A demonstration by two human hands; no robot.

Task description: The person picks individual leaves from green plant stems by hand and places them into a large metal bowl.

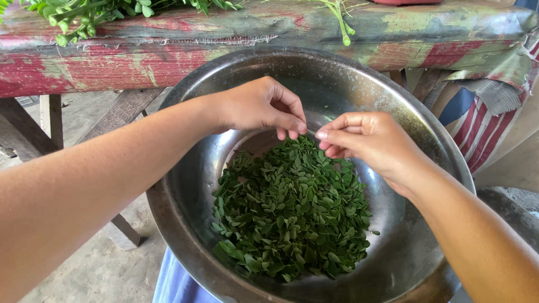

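Steel bowl (185,235) of small green leaves (292,213)

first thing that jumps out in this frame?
The heap of small green leaves filling the bottom of a big metal bowl at centre frame. Right above it, the left hand and right hand meet fingertip to fingertip, pinching what looks like a thin stem between them. Behind the bowl runs a worn bench with peeling red paint, with leafy green sprigs lying on its top left.
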